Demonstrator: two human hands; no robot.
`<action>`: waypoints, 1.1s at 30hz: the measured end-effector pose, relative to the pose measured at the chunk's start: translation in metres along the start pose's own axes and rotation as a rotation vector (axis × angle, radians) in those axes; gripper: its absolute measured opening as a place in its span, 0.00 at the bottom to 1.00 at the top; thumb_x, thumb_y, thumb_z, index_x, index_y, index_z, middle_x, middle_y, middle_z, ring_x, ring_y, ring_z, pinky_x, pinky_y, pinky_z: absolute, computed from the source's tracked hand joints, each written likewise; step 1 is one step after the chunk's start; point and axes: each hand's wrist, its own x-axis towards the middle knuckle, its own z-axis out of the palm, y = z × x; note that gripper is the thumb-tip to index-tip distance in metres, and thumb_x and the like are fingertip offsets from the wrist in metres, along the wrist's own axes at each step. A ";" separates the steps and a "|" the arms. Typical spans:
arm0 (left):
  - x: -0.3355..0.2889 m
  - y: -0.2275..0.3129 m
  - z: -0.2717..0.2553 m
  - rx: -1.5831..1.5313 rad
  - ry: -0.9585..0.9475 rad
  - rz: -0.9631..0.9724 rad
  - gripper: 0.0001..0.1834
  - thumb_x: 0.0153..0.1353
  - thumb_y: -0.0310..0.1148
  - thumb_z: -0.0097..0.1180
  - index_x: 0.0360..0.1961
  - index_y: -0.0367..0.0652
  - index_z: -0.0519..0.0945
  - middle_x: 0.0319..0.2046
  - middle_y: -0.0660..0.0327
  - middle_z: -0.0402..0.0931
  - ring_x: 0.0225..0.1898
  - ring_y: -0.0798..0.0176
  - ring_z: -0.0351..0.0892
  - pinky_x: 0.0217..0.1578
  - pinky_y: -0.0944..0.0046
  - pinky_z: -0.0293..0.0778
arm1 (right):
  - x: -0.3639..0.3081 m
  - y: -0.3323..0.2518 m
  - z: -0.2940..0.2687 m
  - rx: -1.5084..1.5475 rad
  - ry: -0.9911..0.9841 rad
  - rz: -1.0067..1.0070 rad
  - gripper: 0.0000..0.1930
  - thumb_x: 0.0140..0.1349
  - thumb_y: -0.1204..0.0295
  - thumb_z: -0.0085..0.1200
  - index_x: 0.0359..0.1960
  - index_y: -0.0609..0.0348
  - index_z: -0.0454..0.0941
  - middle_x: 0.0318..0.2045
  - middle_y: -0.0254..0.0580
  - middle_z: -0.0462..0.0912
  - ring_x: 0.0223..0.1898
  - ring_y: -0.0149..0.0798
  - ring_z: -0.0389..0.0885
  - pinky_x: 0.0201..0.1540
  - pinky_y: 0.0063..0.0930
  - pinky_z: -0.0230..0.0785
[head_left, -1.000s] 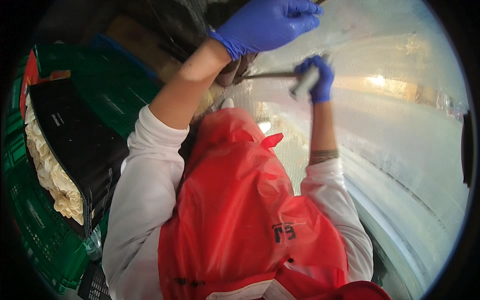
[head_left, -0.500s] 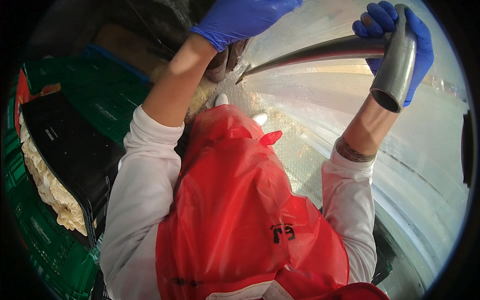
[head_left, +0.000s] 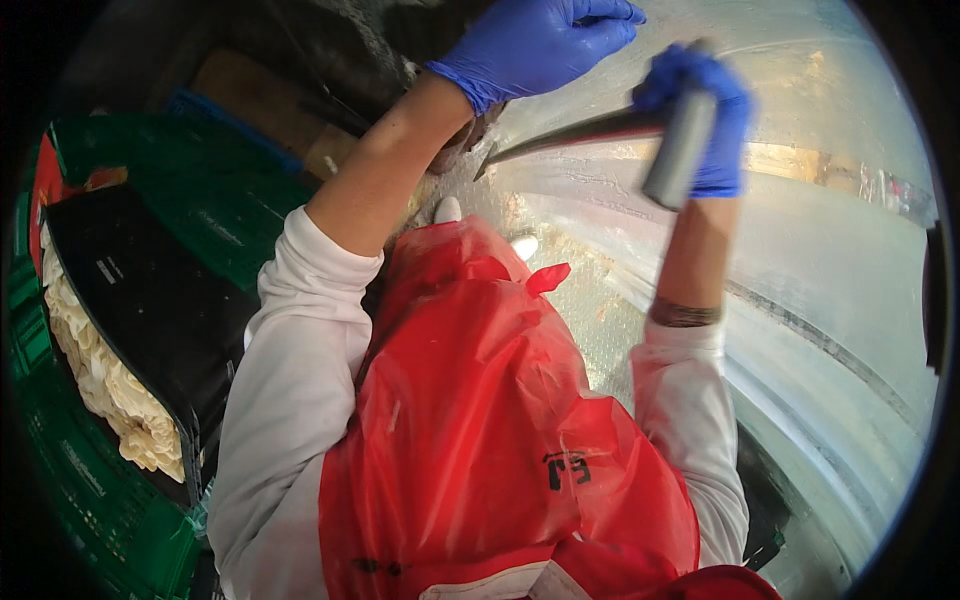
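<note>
My right hand (head_left: 716, 120), in a blue glove, is wrapped round the tubular crosspiece of a T-handled metal hook (head_left: 672, 165). Motion blurs both the hand and the handle. The hook's shaft runs left to a pointed tip near my left wrist, over the pale floor. My left hand (head_left: 540, 48), also blue-gloved, is at the top, above the shaft and apart from it. Its fingers stretch to the right over the wet, pale translucent surface (head_left: 800, 230), and I see nothing in them.
On the left are green plastic crates (head_left: 190, 200) and a black panel (head_left: 150, 290) beside cream-coloured, ruffled layered material (head_left: 110, 385). A brown board (head_left: 250, 95) lies at the upper left. My red apron (head_left: 480, 400) hangs over white shoes (head_left: 524, 247) on a textured floor.
My right hand has swung left with the hook, bringing its handle closer to my left hand. The left hand has shifted a little right and nearer to me.
</note>
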 end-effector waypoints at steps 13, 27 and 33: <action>-0.019 -0.012 0.003 0.085 -0.221 -0.128 0.20 0.68 0.40 0.63 0.52 0.35 0.84 0.44 0.48 0.87 0.39 0.62 0.86 0.44 0.60 0.81 | -0.004 0.179 -0.091 0.317 0.127 -0.109 0.13 0.63 0.63 0.56 0.32 0.63 0.79 0.32 0.50 0.84 0.40 0.51 0.86 0.52 0.48 0.75; -0.251 -0.180 0.236 0.220 -0.460 -0.555 0.33 0.55 0.32 0.64 0.64 0.44 0.73 0.62 0.43 0.72 0.65 0.40 0.70 0.66 0.47 0.68 | -0.170 0.161 -0.080 0.154 0.506 0.023 0.21 0.67 0.54 0.46 0.24 0.59 0.68 0.23 0.49 0.74 0.32 0.49 0.75 0.59 0.57 0.67; -0.249 -0.238 0.250 0.219 -0.635 -0.464 0.08 0.54 0.31 0.59 0.37 0.48 0.84 0.43 0.47 0.82 0.49 0.40 0.81 0.50 0.43 0.77 | -0.171 0.134 -0.082 0.153 0.505 0.152 0.17 0.61 0.59 0.49 0.21 0.58 0.66 0.21 0.44 0.70 0.31 0.46 0.70 0.60 0.50 0.63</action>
